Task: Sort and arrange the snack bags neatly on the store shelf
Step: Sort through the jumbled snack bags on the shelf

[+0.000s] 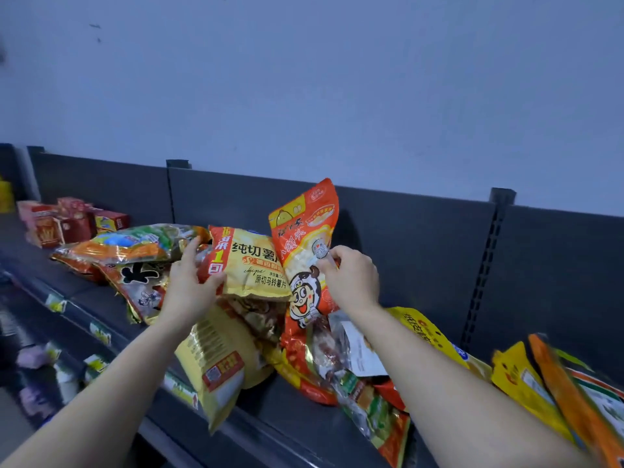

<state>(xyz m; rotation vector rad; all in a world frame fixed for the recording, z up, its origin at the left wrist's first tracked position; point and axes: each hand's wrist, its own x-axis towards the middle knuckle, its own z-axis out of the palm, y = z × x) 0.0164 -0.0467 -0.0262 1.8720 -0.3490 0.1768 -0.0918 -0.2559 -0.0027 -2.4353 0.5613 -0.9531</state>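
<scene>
Left hand (189, 292) fingers grasp yellow chip bag (253, 265); right hand (351, 282) fingers pinch upright orange cartoon-face snack bag (304, 238). Mixed bags crowd the dark shelf (287, 430); red boxes (67, 221) far left.

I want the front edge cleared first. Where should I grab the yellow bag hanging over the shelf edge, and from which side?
Pinch the yellow bag at its lower end, from the front. That end hangs free past the shelf edge; its upper end is tucked under the pile, where a grip would likely drag other bags.
</scene>
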